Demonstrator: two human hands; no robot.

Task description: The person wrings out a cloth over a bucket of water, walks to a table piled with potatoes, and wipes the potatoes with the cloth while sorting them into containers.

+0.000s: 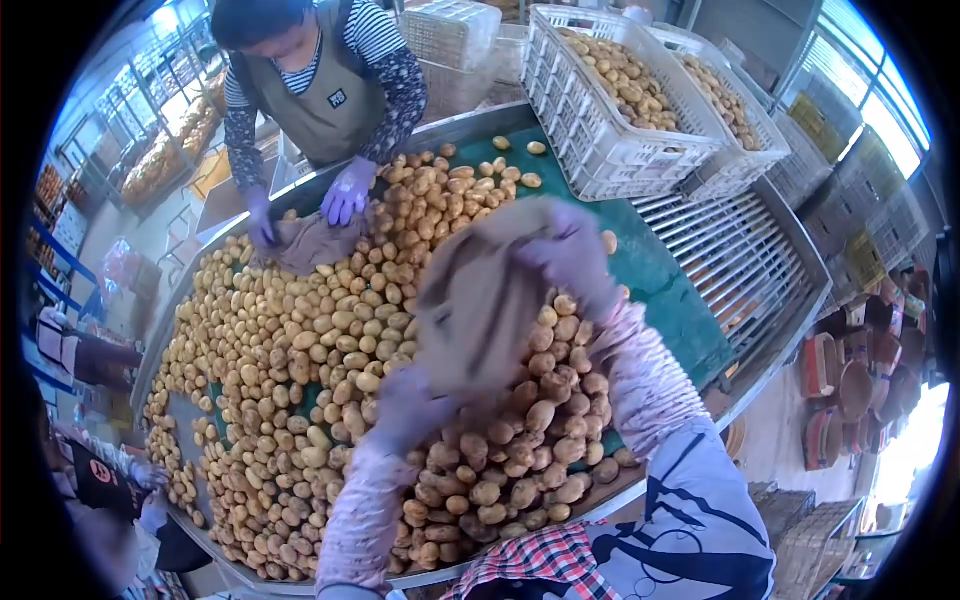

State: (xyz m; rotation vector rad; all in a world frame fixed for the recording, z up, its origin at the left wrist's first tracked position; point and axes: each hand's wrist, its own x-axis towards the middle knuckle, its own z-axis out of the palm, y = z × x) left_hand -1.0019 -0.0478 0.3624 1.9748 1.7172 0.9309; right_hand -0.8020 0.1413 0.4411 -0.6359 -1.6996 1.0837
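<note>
A brownish-grey cloth (480, 300), blurred by motion, is stretched between my gloved hands above a heap of yellow-brown oval produce that looks like potatoes (330, 350). My right hand (572, 258), in a purple glove, is closed on the cloth's upper right part. At its lower left end, my left hand (408, 412) grips the cloth; its fingers are smeared by motion. Darker, dirtier-looking potatoes (500, 480) lie close below the cloth, and paler ones spread farther to the left. The cloth hides part of the heap.
Across the metal-edged table, a co-worker (315, 90) in purple gloves holds another cloth (315, 243) on the potatoes. White crates (625, 160) of potatoes stand at the far right, beside a slatted metal grid (735, 260). Another person's hands (150, 490) show at the lower left.
</note>
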